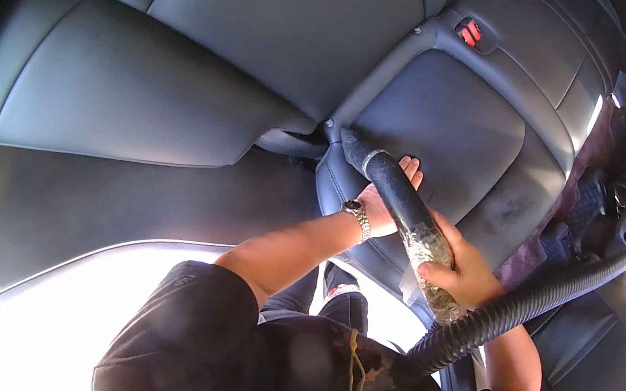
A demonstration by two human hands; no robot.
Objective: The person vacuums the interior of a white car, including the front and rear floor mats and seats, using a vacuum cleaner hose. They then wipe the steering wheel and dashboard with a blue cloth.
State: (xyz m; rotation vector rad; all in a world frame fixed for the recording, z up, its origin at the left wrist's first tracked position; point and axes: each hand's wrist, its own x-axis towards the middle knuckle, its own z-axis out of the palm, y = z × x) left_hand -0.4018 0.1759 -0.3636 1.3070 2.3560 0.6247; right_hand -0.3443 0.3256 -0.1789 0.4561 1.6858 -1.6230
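My right hand [453, 266] grips a black vacuum wand [403, 193] on a part wrapped in clear tape [428, 248]. The wand's angled nozzle [351, 144] touches the seam at the inner back corner of a dark leather car seat cushion [450, 119]. Under the wand, my left hand [377, 207] lies flat on that cushion with its fingers stretched out, partly hidden by the tube. A metal-band wristwatch [355, 216] is on my left wrist. From the wand's lower end a ribbed black hose [537, 311] runs up to the right.
A seat backrest [288, 30] rises at the upper left, beside a side bolster [141, 93]. Red seat-belt buckles [470, 33] sit in a recess of the bench. A purple floor carpet [528, 244] and a front seat [596, 355] lie to the right.
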